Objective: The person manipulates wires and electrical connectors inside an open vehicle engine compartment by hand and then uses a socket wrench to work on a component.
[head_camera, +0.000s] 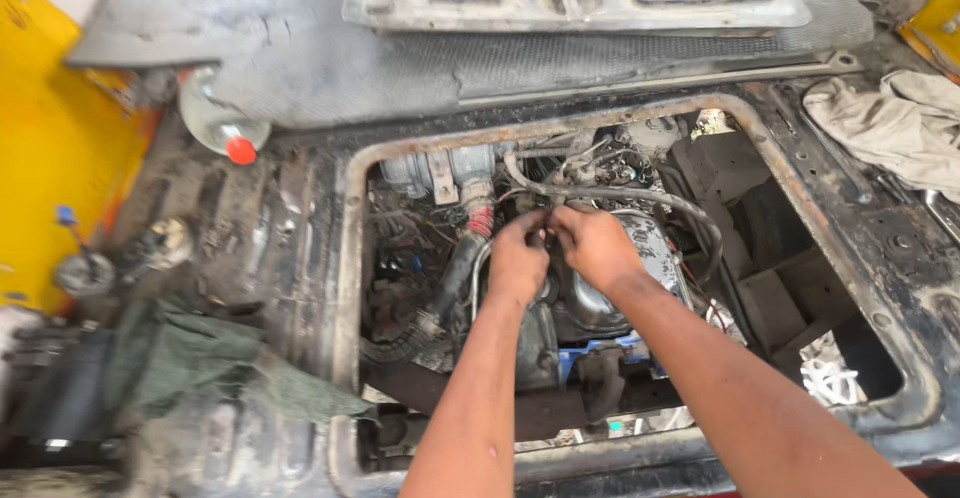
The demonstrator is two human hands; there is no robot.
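Inside the rusty-edged engine hatch (349, 258), just toward the far rim from the rounded metal engine cover (600, 303), met both hands over one small spot. Left hand (518, 258) and right hand (594, 245) were pressed close together, fingertips nearly touching, pinched on something small at the dark hose and wire bundle (600, 195); could not be told whether a clip, a wire or a fitting, hidden by the fingers. Lay the bundle crosswise above the engine cover, its long axis running left to right, then curving down past the cover's right side. Sat the pinched spot at the bundle's left end, directly under both sets of fingertips, neither hand clearly nearer. Ran a black ribbed hose (455, 278) down and to the left of the engine cover, touching the left wrist's side. Lay well apart from the engine cover, outside the hatch: a clear bottle with a red cap (222, 123) to the far left, a green rag (200, 358) to the near left, a pale cloth (885, 123) to the far right.
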